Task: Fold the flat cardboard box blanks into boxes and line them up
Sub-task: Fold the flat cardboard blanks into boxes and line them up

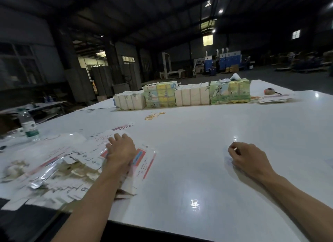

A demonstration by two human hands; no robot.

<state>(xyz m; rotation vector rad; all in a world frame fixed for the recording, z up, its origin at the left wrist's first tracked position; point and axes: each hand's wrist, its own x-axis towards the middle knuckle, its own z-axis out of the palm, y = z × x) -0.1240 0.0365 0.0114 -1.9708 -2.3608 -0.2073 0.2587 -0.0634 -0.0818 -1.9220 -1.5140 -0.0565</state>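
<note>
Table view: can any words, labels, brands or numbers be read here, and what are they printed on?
No text here can be read for certain.
Flat box blanks: red and blue print and rows of small marks, too blurred to read.
Water bottle: green label, too blurred to read.
Wrapped bundles: coloured pictures, any lettering too small to read.

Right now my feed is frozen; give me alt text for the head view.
The left hand presses on a messy pile of flat box blanks at the left of the white table, while the right hand rests curled on bare tabletop. Four bundled stacks line the far side, rubber bands before them, a water bottle at far left.
</note>
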